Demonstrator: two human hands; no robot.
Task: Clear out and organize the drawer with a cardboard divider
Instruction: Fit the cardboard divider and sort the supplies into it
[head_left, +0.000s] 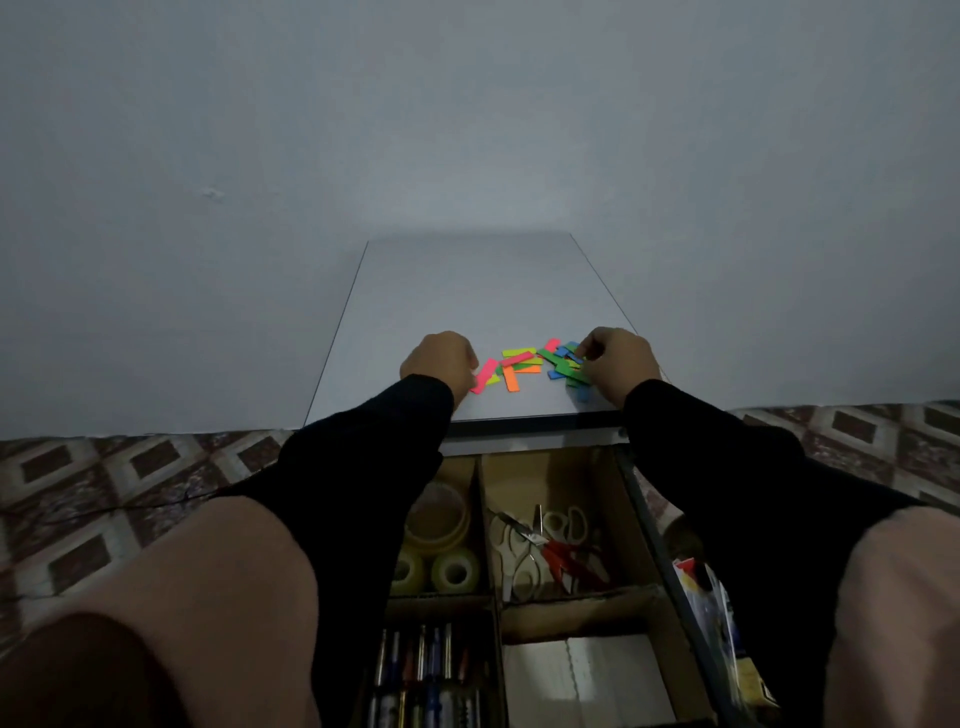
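Both hands rest on the cabinet top (467, 291), at 12 o'clock from the open drawer (602, 499). Left hand (439, 361): fingers curled, touching a pink strip (483, 376). Right hand (618, 364): pinches the coloured strips (566, 364).

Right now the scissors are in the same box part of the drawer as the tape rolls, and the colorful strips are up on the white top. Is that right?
Not quite. The scissors lie in their own compartment, to the right of the tape rolls, with a cardboard divider between them. The head view shows this. The colorful strips are indeed up on the white top.
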